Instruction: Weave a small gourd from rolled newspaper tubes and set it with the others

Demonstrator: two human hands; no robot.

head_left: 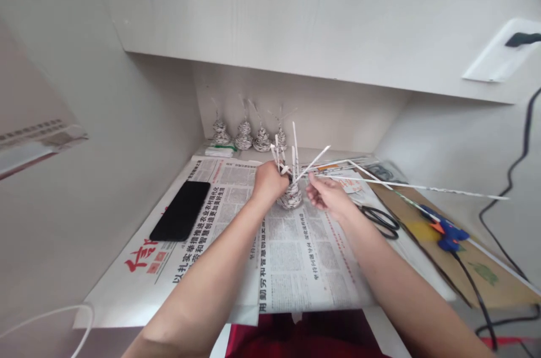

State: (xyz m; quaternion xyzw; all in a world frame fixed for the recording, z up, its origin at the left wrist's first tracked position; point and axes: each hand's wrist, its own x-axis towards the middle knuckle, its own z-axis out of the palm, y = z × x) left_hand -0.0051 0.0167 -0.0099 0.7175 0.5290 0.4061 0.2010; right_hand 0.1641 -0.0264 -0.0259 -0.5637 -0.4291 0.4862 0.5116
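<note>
A small round piece woven from rolled newspaper strips (291, 198) stands above the newspaper, with several upright strip ends sticking out of its top. My left hand (270, 182) is closed around its left upper side, fingers partly hidden behind the strips. To the right of it, my right hand (326, 194) pinches a long rolled paper strip (416, 185) between thumb and forefinger. That strip runs from the woven piece far out to the right. A second bent strip (369, 173) crosses it behind my right hand.
Newspaper (291, 268) covers the table. A black phone (181, 211) lies left. Several woven gourd shapes (244, 136) line the back wall. Right are black-handled scissors (380, 221), a blue glue gun (448, 233) on cardboard (482, 265), and its cable. An overhead cabinet (296, 14) hangs low.
</note>
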